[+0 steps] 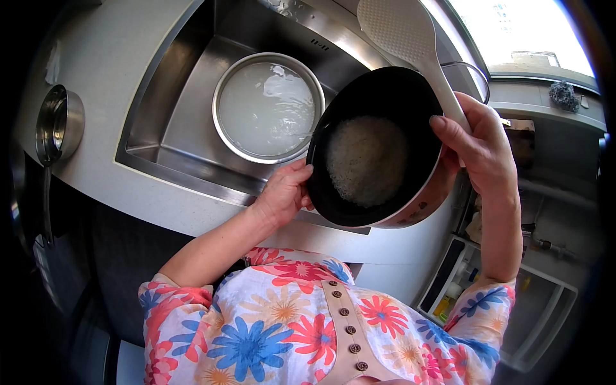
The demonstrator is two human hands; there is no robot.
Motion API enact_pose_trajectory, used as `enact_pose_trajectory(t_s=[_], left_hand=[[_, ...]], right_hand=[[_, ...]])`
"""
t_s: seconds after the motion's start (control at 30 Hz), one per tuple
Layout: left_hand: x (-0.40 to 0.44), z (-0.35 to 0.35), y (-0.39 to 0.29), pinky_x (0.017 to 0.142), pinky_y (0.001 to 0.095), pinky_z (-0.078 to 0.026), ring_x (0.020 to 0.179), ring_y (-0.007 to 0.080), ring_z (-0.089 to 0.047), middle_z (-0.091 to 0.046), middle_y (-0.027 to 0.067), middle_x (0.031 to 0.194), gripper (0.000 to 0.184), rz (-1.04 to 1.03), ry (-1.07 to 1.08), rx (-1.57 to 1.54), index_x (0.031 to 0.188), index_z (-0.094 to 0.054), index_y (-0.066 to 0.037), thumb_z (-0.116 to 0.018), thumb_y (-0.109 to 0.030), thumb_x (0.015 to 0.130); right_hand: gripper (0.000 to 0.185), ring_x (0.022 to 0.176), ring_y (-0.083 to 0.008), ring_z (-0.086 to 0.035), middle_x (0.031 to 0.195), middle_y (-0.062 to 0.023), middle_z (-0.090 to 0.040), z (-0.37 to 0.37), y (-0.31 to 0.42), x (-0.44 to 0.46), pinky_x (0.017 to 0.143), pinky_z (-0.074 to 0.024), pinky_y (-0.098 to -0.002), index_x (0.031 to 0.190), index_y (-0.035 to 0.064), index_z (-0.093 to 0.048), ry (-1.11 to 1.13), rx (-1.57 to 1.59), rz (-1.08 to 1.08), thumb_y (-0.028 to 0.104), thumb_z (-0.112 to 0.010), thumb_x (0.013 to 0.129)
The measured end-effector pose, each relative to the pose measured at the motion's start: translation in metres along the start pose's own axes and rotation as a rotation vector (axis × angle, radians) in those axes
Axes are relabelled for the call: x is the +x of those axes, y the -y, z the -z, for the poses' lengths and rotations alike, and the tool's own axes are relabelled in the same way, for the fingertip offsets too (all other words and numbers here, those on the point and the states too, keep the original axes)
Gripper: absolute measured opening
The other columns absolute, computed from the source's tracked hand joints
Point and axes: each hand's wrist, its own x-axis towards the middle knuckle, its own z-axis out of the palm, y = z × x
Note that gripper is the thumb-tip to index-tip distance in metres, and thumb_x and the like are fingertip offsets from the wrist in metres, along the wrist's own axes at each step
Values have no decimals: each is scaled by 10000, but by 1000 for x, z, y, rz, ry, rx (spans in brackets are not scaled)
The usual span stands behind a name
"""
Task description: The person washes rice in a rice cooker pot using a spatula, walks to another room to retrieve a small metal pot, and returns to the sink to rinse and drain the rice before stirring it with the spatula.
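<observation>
My left hand (286, 192) grips the near left rim of a pot (401, 90) with a black inside, tilted toward the sink. Pale, foamy rice (367, 160) lies in its bottom. At the pot's right side is my right hand (471, 144), with its thumb over the handle of a white rice paddle (401, 29) and its other fingers behind, at the pot's side. A round metal pan (221, 131) full of cloudy water (263, 115) stands in the sink, just left of the pot. A thin trickle shows at the pot's left rim, over the pan.
The steel sink (186, 109) is set into a pale countertop (102, 115). A small metal saucepan (74, 122) rests at the counter's left edge, its handle sticking out toward me. At the right are a grey scouring pad (563, 96) on a ledge and an open drawer (536, 314) below.
</observation>
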Motion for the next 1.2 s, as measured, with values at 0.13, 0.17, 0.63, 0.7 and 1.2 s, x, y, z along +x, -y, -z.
enact_pose_trajectory(t_s=[0.13,0.17,0.63,0.7,1.2], left_hand=[[0,2,1,422,188,-311,585,40,-496,-594,-29,858,293,5,13,-3,1202,-489,-80,-421,-137,923],[0,2,1,423,188,-311,584,41,-495,-594,-28,856,294,4,20,-4,1203,-489,-79,-421,-138,923],[0,3,1,419,187,-305,561,44,-476,-598,-26,856,277,5,-1,-19,1181,-512,-79,-431,-146,924],[1,3,1,419,188,-305,562,44,-477,-598,-27,854,276,4,2,-20,1179,-514,-80,-431,-145,924],[3,7,4,422,188,-296,567,39,-478,-585,-41,814,240,7,12,-18,1136,-530,-99,-444,-162,921]], right_hand=[[271,432,-40,-485,583,-9,-538,-1,-1,0,389,-396,-166,914,-46,-563,-11,6,8,208,-630,847],[272,433,-40,-486,584,-9,-538,-1,-1,1,390,-397,-166,918,-46,-564,-7,3,5,208,-630,847],[278,442,-45,-495,588,-18,-542,-2,-2,4,393,-403,-168,920,-49,-564,10,-10,5,208,-635,843],[271,442,-46,-495,588,-19,-542,-2,-2,4,393,-403,-169,912,-46,-563,15,-15,2,207,-634,844],[253,440,-51,-485,581,-16,-533,-5,4,5,396,-392,-181,881,-37,-553,28,-26,-14,203,-628,847]])
